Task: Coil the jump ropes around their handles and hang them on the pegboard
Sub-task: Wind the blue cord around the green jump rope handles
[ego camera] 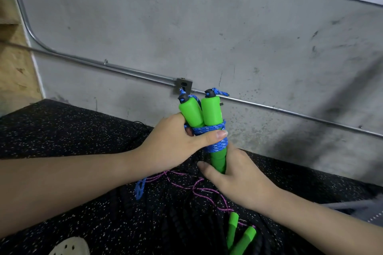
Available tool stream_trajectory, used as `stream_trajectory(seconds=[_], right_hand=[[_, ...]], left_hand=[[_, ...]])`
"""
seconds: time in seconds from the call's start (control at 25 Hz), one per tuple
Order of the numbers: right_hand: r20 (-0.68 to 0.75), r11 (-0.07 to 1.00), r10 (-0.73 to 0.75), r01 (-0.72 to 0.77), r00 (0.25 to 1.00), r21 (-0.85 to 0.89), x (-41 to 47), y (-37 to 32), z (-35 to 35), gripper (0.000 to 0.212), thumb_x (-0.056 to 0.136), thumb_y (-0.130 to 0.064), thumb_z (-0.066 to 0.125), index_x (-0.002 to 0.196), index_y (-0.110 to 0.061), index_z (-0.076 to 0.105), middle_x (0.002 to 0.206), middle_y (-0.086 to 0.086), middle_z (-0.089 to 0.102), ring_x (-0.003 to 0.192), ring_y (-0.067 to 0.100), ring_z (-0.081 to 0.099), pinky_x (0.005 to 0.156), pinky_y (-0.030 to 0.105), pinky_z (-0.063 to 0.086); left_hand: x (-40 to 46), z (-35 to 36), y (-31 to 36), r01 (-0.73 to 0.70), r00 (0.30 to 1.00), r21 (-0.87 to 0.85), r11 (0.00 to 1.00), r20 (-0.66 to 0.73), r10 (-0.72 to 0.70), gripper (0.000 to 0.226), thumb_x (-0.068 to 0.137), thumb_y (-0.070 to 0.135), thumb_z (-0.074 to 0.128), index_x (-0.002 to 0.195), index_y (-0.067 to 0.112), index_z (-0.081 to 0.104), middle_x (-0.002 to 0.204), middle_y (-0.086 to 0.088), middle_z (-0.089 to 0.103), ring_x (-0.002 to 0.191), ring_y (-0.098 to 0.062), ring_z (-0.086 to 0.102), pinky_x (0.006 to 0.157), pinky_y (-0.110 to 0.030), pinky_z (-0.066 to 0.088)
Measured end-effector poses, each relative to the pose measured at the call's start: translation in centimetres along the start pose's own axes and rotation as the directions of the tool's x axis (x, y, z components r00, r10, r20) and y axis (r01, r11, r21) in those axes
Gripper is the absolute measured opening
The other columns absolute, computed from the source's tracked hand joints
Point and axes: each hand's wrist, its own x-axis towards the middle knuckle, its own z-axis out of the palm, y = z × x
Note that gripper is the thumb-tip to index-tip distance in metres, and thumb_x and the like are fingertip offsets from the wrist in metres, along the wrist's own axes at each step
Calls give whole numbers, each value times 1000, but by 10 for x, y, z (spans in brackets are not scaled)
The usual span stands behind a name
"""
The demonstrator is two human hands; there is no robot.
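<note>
1. Jump rope with a purple cord (199,189) lies loose on the floor nearest the viewer, its two green handles (238,234) side by side at the lower right, not yet coiled. A pale perforated shoe (70,246) shows at the bottom edge.
2. A blue jump rope (209,129) is held upright above the floor, its cord wound several turns around the middle of two bright green handles (202,114) pressed together. A short blue tail (140,189) hangs below the left forearm.
3. The left hand (176,143) grips the bundle, its thumb lying across the blue turns to pin them. The right hand (238,176) holds the lower end of the handles, fingers curled behind, thumb in front.
4. Risk, as a judgement: if the thumb lifts before the tail is tucked, the turns could spring loose and slide down the smooth handles. The tail might also snag the purple cord beneath.
5. The floor (62,130) is black rubber matting flecked with white.
6. Beyond it stands a scuffed grey concrete wall (145,16) with a metal conduit (124,70) running across it. No pegboard is in view.
</note>
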Motion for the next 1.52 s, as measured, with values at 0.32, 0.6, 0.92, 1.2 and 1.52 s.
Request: stream_trajectory(seconds=[0.32,0.6,0.92,1.2,1.52], right_hand=[[265,716,23,-200,964,669,-4,0,-20,47,70,-35,83,109,-17,64,95,15,65,86,23,62,78,36,51],[210,721,201,-290,957,629,5,1,-21,25,78,-2,85,89,-7,63,76,23,70,63,18,67,62,24,51],[28,880,283,-271,959,389,6,16,-2,35,69,-22,95,85,-15,64,65,0,61,60,12,52,61,31,46],[524,453,44,-484,851,749,-2,14,-26,30,79,-20,75,105,-5,72,82,17,63,72,27,58,71,29,52],[3,821,244,-208,970,531,8,16,-10,22,91,-4,71,76,4,58,62,13,55,57,22,53,58,25,49]], left_hand=[[-4,-10,20,-29,994,-225,974,93,52,42,87,56,70,101,17,75,100,-5,78,102,-24,73,96,-45,55],[-2,-16,11,142,988,25,990,54,-143,76,68,86,63,68,11,49,58,5,36,55,-12,36,51,-27,26],[2,-4,3,-7,997,-86,996,77,13,34,90,53,73,107,23,79,106,-1,79,111,-18,72,102,-49,54],[-7,-6,16,-46,977,-196,980,196,85,25,97,34,62,108,15,73,85,20,77,80,9,70,78,-11,51],[5,-8,0,117,992,-7,993,47,-117,94,67,92,61,102,5,71,81,-17,71,71,-10,50,72,-34,38]])
